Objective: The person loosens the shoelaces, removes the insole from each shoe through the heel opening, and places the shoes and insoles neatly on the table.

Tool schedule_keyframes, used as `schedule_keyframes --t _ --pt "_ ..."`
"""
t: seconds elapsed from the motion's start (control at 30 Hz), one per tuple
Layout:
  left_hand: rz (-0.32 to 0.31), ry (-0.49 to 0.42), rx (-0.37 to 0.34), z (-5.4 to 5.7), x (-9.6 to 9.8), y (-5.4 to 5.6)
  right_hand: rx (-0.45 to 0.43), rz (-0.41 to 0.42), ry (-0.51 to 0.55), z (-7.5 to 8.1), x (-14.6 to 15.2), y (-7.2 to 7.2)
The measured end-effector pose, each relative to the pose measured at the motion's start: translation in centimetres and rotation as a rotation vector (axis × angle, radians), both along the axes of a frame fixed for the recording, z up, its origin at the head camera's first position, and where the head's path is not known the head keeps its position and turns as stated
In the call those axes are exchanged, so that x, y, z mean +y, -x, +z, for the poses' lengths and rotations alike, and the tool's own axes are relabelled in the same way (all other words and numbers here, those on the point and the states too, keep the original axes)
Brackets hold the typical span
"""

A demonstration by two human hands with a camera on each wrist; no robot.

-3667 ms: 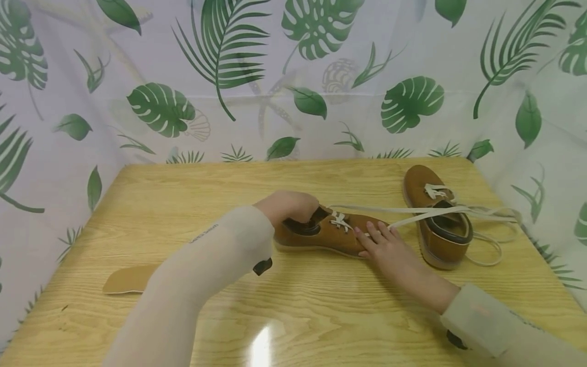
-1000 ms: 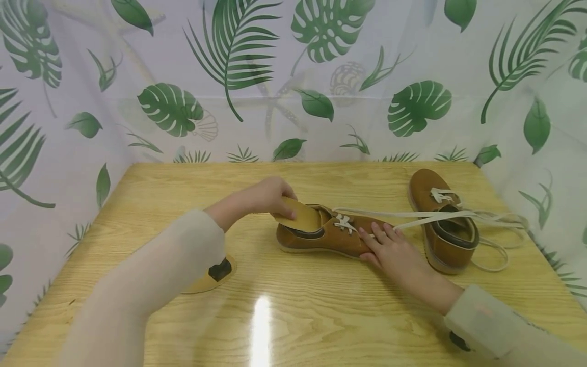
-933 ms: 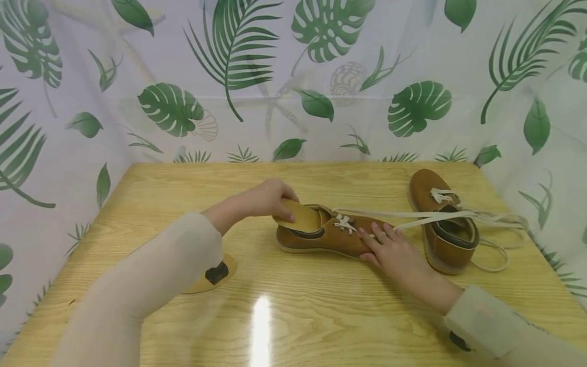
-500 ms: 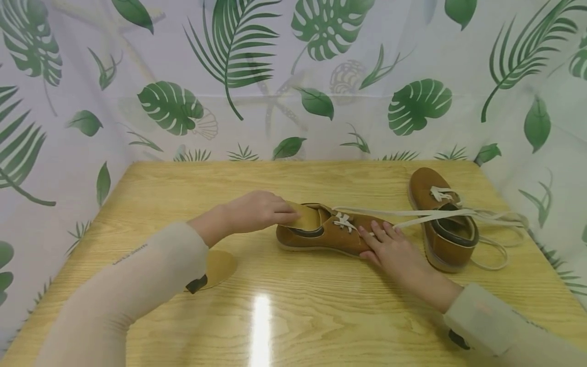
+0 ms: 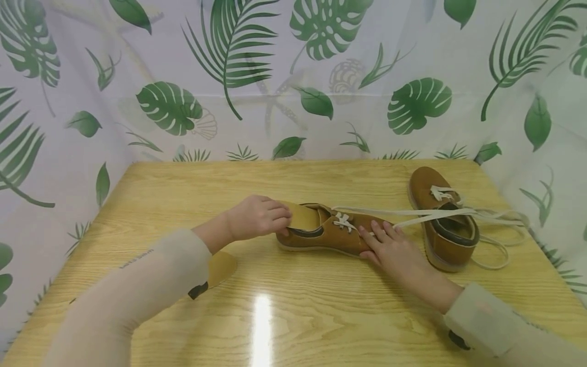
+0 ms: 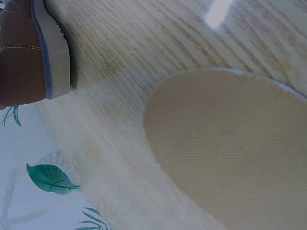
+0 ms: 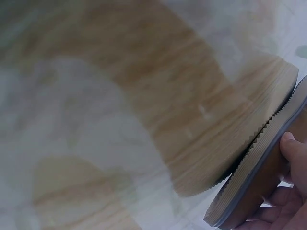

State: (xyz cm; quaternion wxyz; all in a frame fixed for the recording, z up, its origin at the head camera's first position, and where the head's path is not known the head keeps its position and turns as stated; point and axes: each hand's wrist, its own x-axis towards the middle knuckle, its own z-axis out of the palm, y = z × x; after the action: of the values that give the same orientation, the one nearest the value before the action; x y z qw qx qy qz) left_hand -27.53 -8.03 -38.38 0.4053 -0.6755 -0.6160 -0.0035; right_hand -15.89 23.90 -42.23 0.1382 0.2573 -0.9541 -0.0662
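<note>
A brown lace-up shoe (image 5: 330, 239) lies with its toe to the right in the head view. A tan insole (image 5: 304, 216) is partly inside its opening. My left hand (image 5: 259, 216) holds the insole's rear end at the shoe's heel, with fingers bent; its thumb is mostly hidden. My right hand (image 5: 392, 255) grips the toe. Its fingers lie over the top, and the right wrist view shows the thumb on the side of the shoe (image 7: 266, 177) above the sole. The left wrist view shows the heel (image 6: 24, 52) but no hand.
A second brown shoe (image 5: 431, 186) stands on the right, with long white laces (image 5: 495, 216) looped around it. Another insole (image 5: 222, 267) lies on the wooden table (image 5: 321, 316), partly under my left sleeve. A leaf-print cloth (image 5: 275, 76) surrounds the table.
My left hand came out of the shoe's opening, brought the insole into it, and has since shifted back to the insole's rear end. My right hand has stayed on the toe.
</note>
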Motion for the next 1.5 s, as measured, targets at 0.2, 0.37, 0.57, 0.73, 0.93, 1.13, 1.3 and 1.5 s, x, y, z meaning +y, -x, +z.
schedule_keyframes --t 0.2,0.37,0.57,0.73,0.93,1.13,1.3,1.5 --pt "-0.001 -0.065 0.050 -0.3 0.2 -0.2 -0.010 -0.012 0.004 0.0 0.0 -0.1" --pt "0.008 -0.070 0.044 -0.3 -0.4 -0.4 -0.003 -0.003 0.006 0.0 0.0 -0.1" --pt "0.027 -0.097 0.052 -0.4 -0.9 -0.6 -0.003 -0.002 0.013 0.1 -0.2 0.0" --pt "0.070 -0.068 0.078 -0.5 -1.0 -0.9 -0.024 -0.008 0.012 0.1 -0.2 0.0" --pt "0.101 -0.054 0.078 -0.5 -1.0 -1.1 -0.009 -0.007 0.007 0.2 -0.3 0.0" --pt "0.099 -0.052 0.062 -0.6 -1.3 -1.0 0.136 0.068 0.026 -0.6 0.1 0.4" --pt "0.089 -0.057 0.055 -0.8 -1.7 -1.0 0.187 0.089 0.031 -1.0 0.3 0.6" --pt "0.085 -0.068 0.060 -0.7 -1.8 -0.9 0.063 0.023 -0.005 -0.3 -0.1 0.1"
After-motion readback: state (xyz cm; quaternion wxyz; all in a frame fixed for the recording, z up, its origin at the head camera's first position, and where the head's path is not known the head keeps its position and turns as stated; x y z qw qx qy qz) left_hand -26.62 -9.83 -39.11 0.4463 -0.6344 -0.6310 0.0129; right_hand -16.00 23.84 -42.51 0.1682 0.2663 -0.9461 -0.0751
